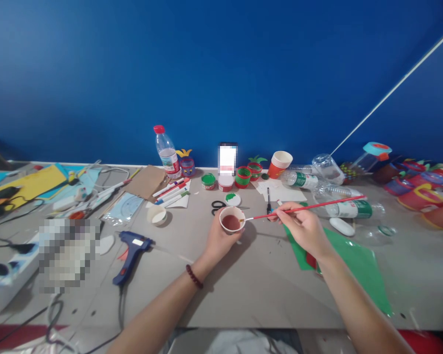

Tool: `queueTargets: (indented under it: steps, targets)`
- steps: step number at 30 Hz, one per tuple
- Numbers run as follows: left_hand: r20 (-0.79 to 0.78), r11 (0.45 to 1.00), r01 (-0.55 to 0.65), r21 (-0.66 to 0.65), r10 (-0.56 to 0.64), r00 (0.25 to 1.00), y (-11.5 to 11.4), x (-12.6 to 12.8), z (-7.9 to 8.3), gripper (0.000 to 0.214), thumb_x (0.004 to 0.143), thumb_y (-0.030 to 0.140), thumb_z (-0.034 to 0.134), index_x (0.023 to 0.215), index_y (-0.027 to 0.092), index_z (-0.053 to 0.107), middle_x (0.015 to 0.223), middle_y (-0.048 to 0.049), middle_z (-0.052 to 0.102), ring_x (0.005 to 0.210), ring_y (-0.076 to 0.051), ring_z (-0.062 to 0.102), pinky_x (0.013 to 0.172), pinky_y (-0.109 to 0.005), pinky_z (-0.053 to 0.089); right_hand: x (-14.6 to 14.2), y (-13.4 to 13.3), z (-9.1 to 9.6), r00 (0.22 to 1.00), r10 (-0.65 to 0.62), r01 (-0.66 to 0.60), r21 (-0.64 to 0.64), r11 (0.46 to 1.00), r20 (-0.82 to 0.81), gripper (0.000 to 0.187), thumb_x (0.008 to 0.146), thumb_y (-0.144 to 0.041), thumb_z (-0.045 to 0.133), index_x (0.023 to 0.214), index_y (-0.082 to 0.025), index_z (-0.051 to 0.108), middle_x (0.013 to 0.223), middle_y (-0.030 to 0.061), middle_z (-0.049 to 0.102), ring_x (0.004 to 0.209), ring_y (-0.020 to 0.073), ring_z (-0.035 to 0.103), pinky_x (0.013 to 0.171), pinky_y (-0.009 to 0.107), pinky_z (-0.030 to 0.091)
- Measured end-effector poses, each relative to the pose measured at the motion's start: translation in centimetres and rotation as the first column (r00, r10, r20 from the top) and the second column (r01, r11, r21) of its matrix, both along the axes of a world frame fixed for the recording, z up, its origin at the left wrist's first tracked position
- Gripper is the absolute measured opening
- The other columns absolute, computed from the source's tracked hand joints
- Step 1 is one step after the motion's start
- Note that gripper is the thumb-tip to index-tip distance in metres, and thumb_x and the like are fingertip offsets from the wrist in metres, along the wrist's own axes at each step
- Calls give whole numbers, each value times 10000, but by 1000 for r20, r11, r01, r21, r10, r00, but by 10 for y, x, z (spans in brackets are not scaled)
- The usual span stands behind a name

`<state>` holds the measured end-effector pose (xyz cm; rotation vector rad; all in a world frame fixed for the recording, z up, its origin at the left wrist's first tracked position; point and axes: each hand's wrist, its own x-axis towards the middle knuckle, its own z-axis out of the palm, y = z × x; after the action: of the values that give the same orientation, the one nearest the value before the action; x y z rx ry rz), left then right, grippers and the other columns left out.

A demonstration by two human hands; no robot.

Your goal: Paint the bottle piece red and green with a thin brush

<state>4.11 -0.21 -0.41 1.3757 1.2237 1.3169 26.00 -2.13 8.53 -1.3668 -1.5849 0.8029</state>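
My left hand (218,241) is wrapped round a small paper cup (232,220) with reddish-brown paint inside, held just above the table. My right hand (303,226) pinches a long red paintbrush (317,205), whose tip reaches the cup's right rim. The brush handle points away to the right. A beaded bracelet (194,276) sits on my left wrist. Under my right hand lies a green paper sheet (358,265).
A blue glue gun (131,248) lies left of my left arm. Scissors (217,205), small paint pots (208,181), markers (172,191), a water bottle (167,152), stacked red paper cups (279,163) and empty plastic bottles (332,189) crowd the back. Cables and a power strip (7,268) lie at left.
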Motion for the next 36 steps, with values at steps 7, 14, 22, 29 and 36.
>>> queueTargets:
  steps: [7,14,22,29,36]
  targets:
    - [-5,1000,9,-7,-9,1000,-1,0,2,597,625,216,825,1159,222,558,1120,-64,669,1054,-264,636,935,-418,480,3,-6,4,1000,-18,18,21,1000,10,295,917,-488,587,844,-213,667,861,75,740,850,239,712,792,344,560]
    - [15,1000,7,-20,-7,1000,0,0,1,598,615,216,833,1150,230,568,1110,-58,669,1047,-261,635,919,-400,480,5,-8,3,999,-38,38,5,999,-20,293,906,-494,601,857,-213,665,847,75,740,839,237,710,772,341,555]
    - [-26,999,18,-29,-18,999,0,-1,-2,612,632,216,828,1176,232,549,1135,-65,660,1070,-270,629,934,-419,481,7,-10,5,996,-67,67,-11,998,-63,318,877,-518,626,812,-210,671,823,80,741,797,226,703,750,336,561]
    - [-41,1000,25,-9,-25,999,0,-1,-1,593,646,232,816,1175,224,549,1138,-67,656,1075,-265,628,950,-422,481,5,-7,5,963,-159,155,-33,987,-218,316,806,-538,703,815,-225,661,723,57,738,676,213,696,684,335,579]
    - [-54,1000,13,2,-13,998,0,-1,1,596,632,220,815,1168,208,554,1113,-62,670,1057,-256,646,936,-398,498,-9,-1,-2,940,-220,225,-11,974,-262,390,730,-589,748,746,-206,672,664,55,737,638,222,718,661,343,602]
